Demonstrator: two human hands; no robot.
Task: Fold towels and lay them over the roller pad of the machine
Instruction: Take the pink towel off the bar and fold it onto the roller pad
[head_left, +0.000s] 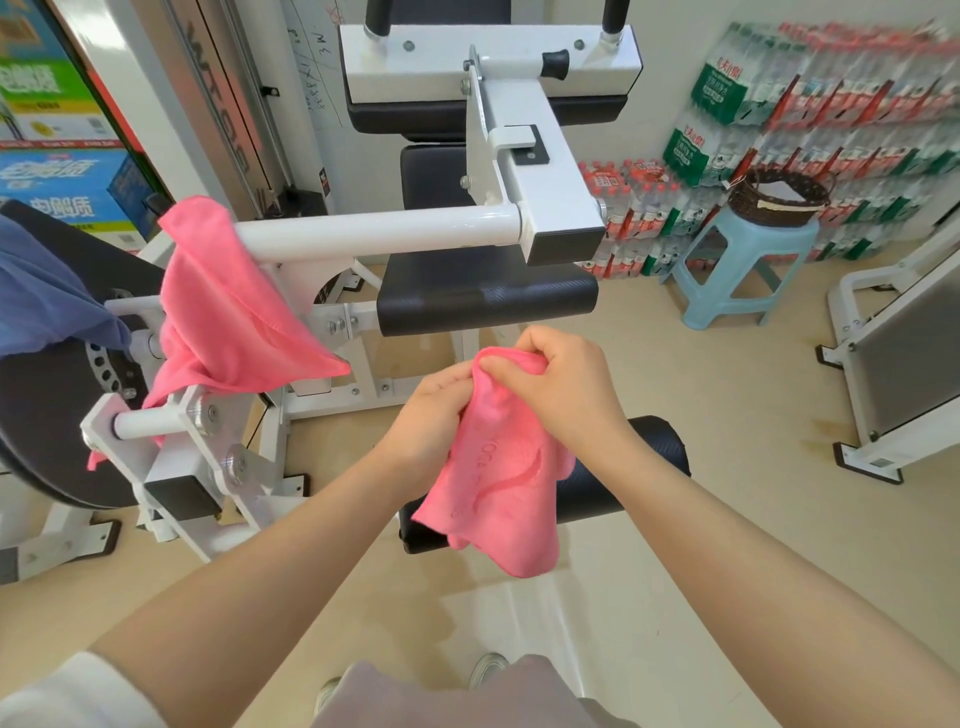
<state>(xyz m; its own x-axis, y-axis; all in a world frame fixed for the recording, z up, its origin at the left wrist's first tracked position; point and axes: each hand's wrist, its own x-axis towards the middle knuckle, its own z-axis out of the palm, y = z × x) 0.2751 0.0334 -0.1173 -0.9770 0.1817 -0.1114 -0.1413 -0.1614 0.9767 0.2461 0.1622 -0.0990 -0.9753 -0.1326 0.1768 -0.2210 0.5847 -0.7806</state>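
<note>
A crumpled pink towel hangs in front of me, pinched at its top by both hands. My left hand grips its upper left edge and my right hand grips the top right. The towel dangles over the black roller pad of the white machine, hiding much of the pad. A second pink towel is draped loosely over the machine's white horizontal bar at the left.
A dark blue cloth lies over a black pad at the far left. The black seat pad sits ahead. A light blue stool with a woven basket stands at the right, before stacked bottle packs.
</note>
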